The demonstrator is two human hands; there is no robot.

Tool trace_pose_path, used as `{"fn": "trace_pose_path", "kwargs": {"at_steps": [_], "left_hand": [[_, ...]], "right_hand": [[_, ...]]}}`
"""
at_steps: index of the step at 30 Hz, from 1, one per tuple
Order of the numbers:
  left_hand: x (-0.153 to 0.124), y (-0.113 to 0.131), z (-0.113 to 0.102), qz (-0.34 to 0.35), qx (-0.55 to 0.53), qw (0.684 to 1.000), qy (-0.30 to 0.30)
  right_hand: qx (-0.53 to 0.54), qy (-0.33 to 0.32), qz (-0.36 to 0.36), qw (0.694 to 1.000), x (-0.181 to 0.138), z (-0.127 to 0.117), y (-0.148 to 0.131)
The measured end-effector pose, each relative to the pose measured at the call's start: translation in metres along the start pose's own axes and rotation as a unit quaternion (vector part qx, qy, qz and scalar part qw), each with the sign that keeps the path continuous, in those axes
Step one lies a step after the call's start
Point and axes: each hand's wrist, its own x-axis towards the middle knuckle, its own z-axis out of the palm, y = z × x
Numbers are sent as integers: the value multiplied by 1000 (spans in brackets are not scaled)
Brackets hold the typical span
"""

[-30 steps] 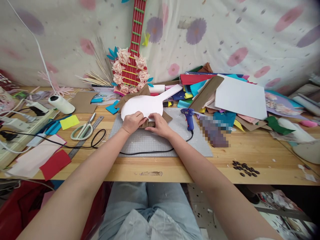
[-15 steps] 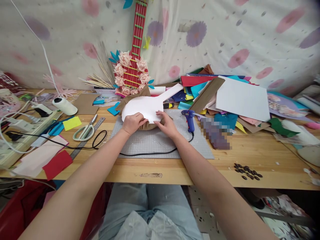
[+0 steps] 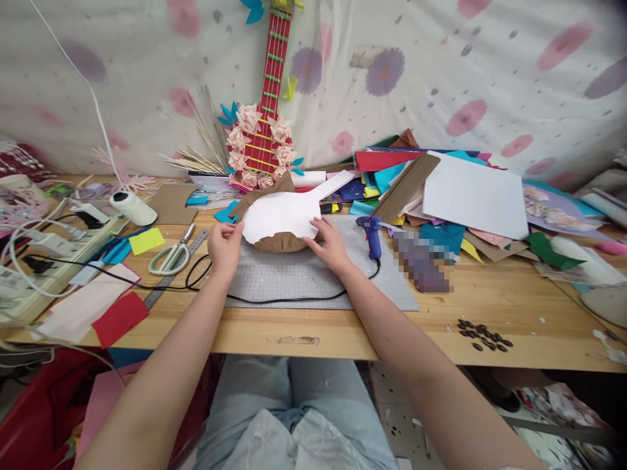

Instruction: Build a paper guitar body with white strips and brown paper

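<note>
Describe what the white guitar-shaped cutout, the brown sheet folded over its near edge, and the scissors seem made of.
White cutout: probably foam board or stiff card, matte; flat, even face and a straight neck.

Brown sheet: perhaps crepe paper or thin cloth, dull; it creases softly along the fold.

Scissors: greyish metal blades, fairly smooth; pale handles, likely plastic given their solid light colour.

White on brown, red beyond

My flat, guitar-shaped board point(image 3: 281, 212) is plain white, the crinkled sheet point(image 3: 279, 243) at its edge brown. I see a grey cutting mat point(image 3: 313, 274) ruled with a pale grid, a red model guitar point(image 3: 271, 91) striped green and yellow, its paper roses point(image 3: 238, 140) blush-pink, and a creased white curtain point(image 3: 441, 39) patterned with pink and purple flowers point(image 3: 385, 72).
</note>
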Motion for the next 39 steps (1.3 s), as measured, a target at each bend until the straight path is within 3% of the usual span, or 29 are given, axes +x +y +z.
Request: {"fn": "trace_pose_path", "kwargs": {"at_steps": [4, 7, 11, 14, 18, 26, 39], "left_hand": [[-21, -19, -11, 10, 59, 995, -77], [-29, -18, -15, 92, 82, 981, -148], [-19, -14, -15, 231, 98, 952, -178], [-9, -14, -11, 268, 73, 936, -216], [-6, -12, -7, 248, 46, 928, -275], [-15, -6, -4, 250, 55, 929, -267], [-19, -2, -5, 192, 116, 938, -266]], "right_hand": [[-16, -35, -31, 999, -2, -2, -7], [-25, -53, -47, 997, -2, -1, -9], [-36, -57, -61, 996, -2, 1, -7], [-42, -56, -66, 995, -2, 3, -5], [-41, -63, -71, 995, -2, 1, -2], [-55, -72, -74, 993, -2, 1, 0], [-109, -50, -64, 991, 0, 3, -5]]}}
